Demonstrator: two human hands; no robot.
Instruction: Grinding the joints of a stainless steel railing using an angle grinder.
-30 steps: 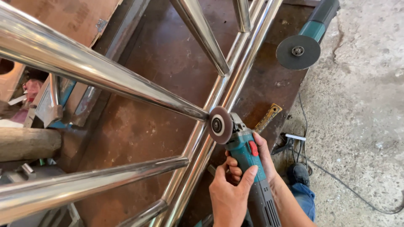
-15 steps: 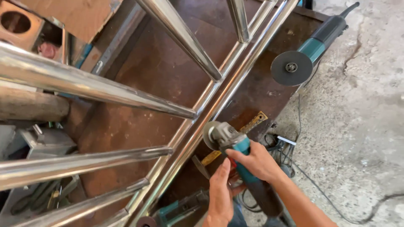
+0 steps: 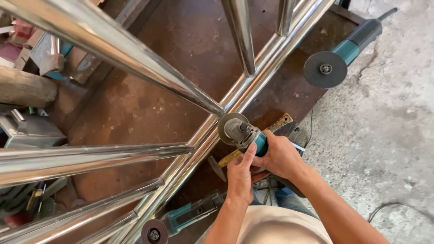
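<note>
Both my hands hold a teal angle grinder [image 3: 247, 134]. My right hand [image 3: 281, 157] wraps its body from the right. My left hand [image 3: 239, 175] grips it from below, thumb up along the head. The grinder's disc [image 3: 227, 125] sits against the long stainless steel rail [image 3: 253, 88], just right of the joint where a crossbar [image 3: 131, 58] meets it. More polished tubes [image 3: 90, 153] branch left from the rail, which lies over a rusty steel table [image 3: 149, 99].
A second teal grinder [image 3: 340, 58] with a dark disc lies at the table's upper right edge. A third grinder [image 3: 181, 220] lies below the rail. A brass-coloured ruler [image 3: 279, 123] lies under the tool. Clutter and a log [image 3: 25, 88] sit left. Concrete floor [image 3: 389, 135] right.
The view has shifted. The grinder moved down off the joint half a second ago and is now back against the rail near the crossbar joint; both hands stayed on it.
</note>
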